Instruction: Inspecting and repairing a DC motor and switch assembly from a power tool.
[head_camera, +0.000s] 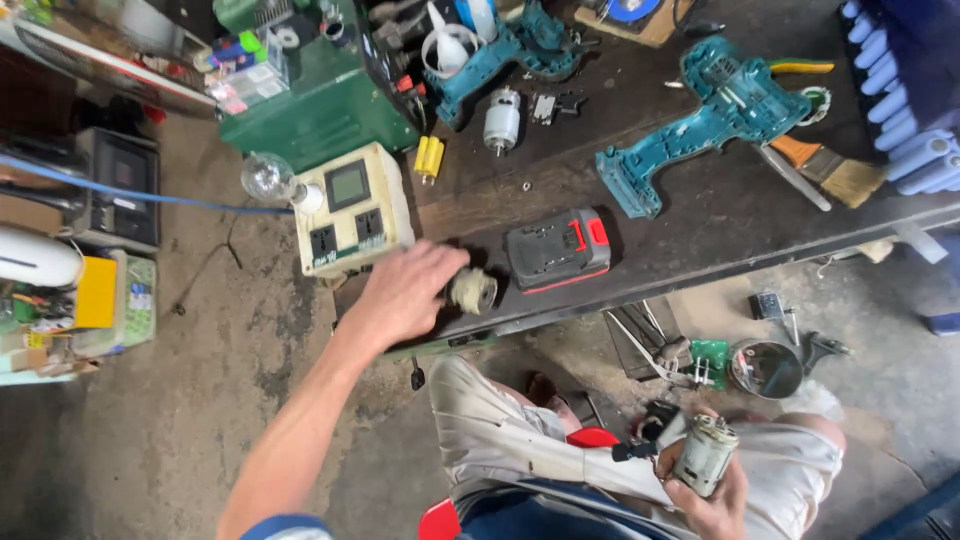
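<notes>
The person's left hand (405, 292) reaches out over the edge of a dark, worn workbench (700, 220). Its fingers curl around a small round part (473, 290) that is pale and dusty, shaped like a short drum. The part rests on the bench, just beside a black and red battery pack (557, 249), which is a smooth plastic block with rounded corners.

The right hand (712, 490) sits low over the person's lap. It is wrapped around a small motor (705, 455), a shiny grey metal can with a ribbed look. A dark stub pokes out from the hand toward the left.

Behind the left hand stands a cream socket box (352, 208) with a little grey screen and two black plug holes. A clear glass bulb (268, 178) lies next to it, round and shiny.

Farther back on the bench lie two teal plastic drill shells (720, 115), opened and hollow, with bumpy inner walls. Between them sits another small silver motor (502, 118). Two short yellow tubes (429, 157) lie near it. A paintbrush (835, 172) with an orange handle and soft tan bristles lies at the right.

The floor (200, 400) is rough grey concrete with stains.
</notes>
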